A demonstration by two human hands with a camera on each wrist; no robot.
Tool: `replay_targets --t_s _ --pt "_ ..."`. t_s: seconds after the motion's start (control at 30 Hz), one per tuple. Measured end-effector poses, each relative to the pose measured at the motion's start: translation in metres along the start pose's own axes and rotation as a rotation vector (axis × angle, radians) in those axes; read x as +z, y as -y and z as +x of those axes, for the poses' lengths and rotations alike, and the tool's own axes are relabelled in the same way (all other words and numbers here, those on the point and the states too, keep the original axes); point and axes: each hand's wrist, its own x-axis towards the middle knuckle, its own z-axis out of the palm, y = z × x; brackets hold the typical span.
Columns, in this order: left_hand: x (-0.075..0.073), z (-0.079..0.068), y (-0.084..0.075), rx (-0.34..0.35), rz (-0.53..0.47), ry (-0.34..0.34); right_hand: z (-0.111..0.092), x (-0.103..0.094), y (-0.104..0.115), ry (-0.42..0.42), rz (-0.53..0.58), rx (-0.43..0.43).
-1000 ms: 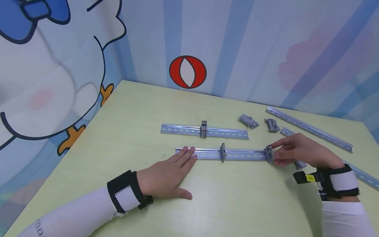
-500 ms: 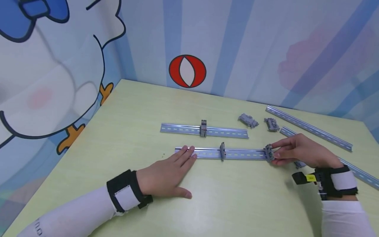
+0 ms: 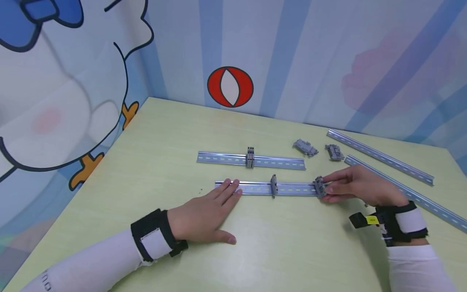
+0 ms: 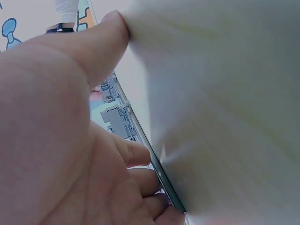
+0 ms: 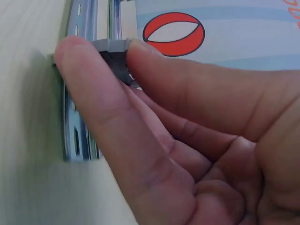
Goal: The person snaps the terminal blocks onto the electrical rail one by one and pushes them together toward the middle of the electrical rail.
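My left hand [image 3: 204,219] lies with straight fingers across the left end of a slotted metal DIN rail [image 3: 257,188]. Between finger and thumb, my right hand [image 3: 365,187] pinches a grey terminal block [image 3: 320,187] at the rail's right part; the right wrist view shows the block [image 5: 111,46] over the rail [image 5: 77,133], which runs on past it. Another terminal block [image 3: 274,186] stands upright on the same rail, nearer its middle. In the left wrist view, the fingers [image 4: 140,180] reach the rail's edge.
Behind lies a second DIN rail [image 3: 222,158] carrying a group of terminal blocks [image 3: 250,157]. Two loose terminal blocks [image 3: 305,148] [image 3: 334,152] sit at the back right. Further right, two longer rails [image 3: 383,156] [image 3: 423,198] lie at a slant, one passing behind my right hand.
My right hand has moved left along the rail with the pinched terminal block, toward the upright one. A loose block beneath the right hand is now mostly hidden. The left hand has stayed put.
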Motion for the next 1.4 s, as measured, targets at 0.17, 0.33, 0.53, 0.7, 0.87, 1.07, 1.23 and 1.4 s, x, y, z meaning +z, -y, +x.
replay_targets --t_s 0.17,0.33,0.53,0.7,0.87,1.07,1.23,1.4 --pt "0.000 0.000 0.000 0.000 -0.005 0.004 0.005 0.010 0.005 -0.012 -0.002 -0.020" --pt "0.000 0.001 0.000 0.002 -0.011 0.004 0.009 0.017 0.008 -0.031 -0.021 -0.034" --pt "0.000 0.001 0.000 0.002 -0.015 0.003 0.015 0.027 0.010 -0.020 0.011 -0.072" --pt "0.000 0.001 0.000 0.003 -0.012 0.002 0.018 0.033 0.013 -0.015 0.028 -0.077" --pt "0.000 0.001 0.000 0.006 -0.005 0.000 0.021 0.041 0.016 -0.035 0.055 -0.065" --pt "0.000 0.001 0.000 0.007 -0.005 0.003 0.028 0.052 0.021 -0.052 0.062 -0.066" --pt "0.000 0.001 0.001 0.007 0.001 -0.001 0.032 0.062 0.026 -0.046 0.068 -0.080" --pt "0.001 0.001 0.001 0.010 0.006 -0.004 0.034 0.071 0.029 -0.065 0.083 -0.091"
